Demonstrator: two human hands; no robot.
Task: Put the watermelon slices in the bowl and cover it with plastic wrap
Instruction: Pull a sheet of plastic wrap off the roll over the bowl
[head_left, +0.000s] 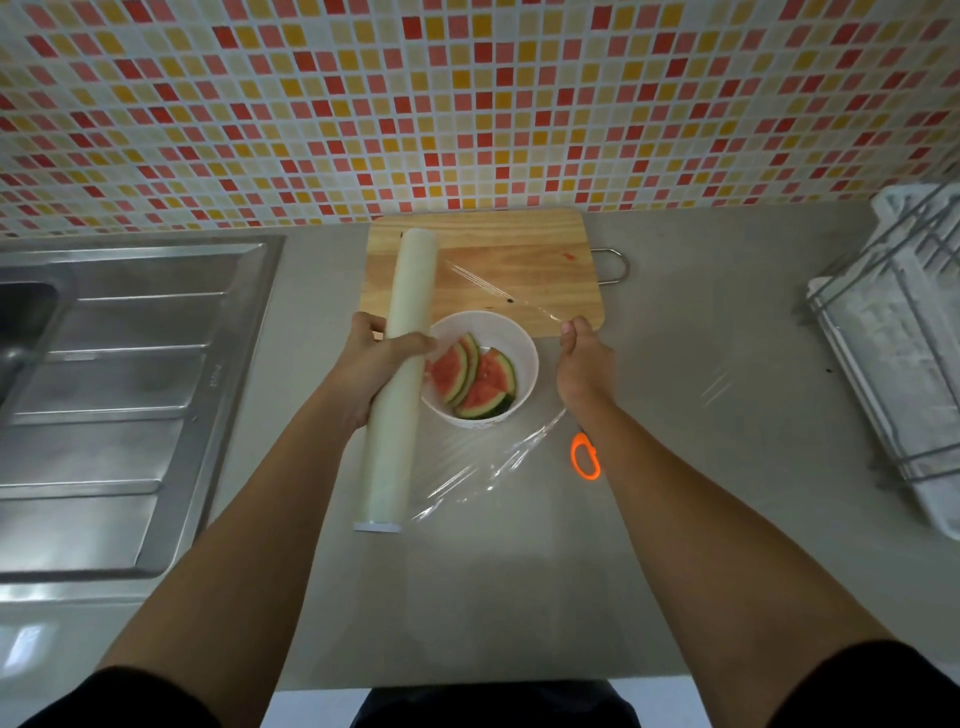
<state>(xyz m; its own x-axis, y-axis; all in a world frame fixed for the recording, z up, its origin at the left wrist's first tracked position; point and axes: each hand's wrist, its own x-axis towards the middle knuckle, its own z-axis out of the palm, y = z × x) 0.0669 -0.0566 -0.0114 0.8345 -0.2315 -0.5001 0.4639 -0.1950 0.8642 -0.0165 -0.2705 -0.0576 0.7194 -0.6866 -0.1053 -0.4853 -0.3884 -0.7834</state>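
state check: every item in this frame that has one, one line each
White round bowl: uncovered, holds slices.
Red watermelon slices: in bowl.
Long white plastic wrap roll: held by left hand, film pulled out.
Right hand: pinching film edge.
Wooden cutting board: bare of slices.

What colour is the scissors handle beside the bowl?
Bright orange, seen clearly in the head view.

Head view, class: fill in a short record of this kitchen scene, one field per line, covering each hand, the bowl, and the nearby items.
left hand: grips the long white roll of plastic wrap
right hand: pinches the clear sheet of wrap, stretched over the bowl
round white bowl: on the grey counter, holds red watermelon slices
wooden cutting board: behind the bowl
orange scissor handle: beside the right forearm
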